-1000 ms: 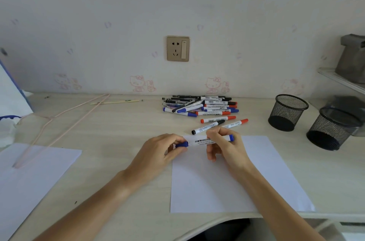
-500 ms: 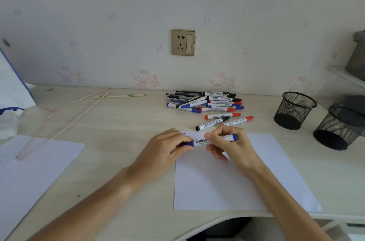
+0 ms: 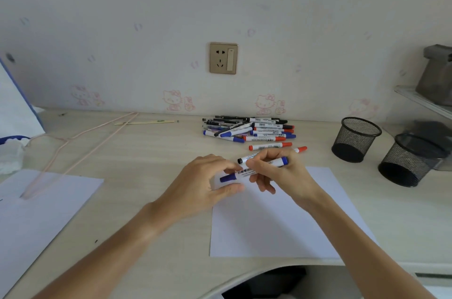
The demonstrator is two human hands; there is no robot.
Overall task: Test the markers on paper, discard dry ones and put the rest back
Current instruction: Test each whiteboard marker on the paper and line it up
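Both hands (left [image 3: 205, 183], right [image 3: 281, 173]) gripping one blue marker [image 3: 244, 172] above paper [image 3: 281, 225].

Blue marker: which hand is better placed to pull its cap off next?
Probably the left hand: it pinches the capped end of the blue marker, while the right hand grips the barrel over the paper.

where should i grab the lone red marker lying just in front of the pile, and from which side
Take the red marker by its white barrel at mid-length, coming straight down from above. It lies flat, roughly left to right, apart from the marker pile, so a grip across the barrel has room front and back.
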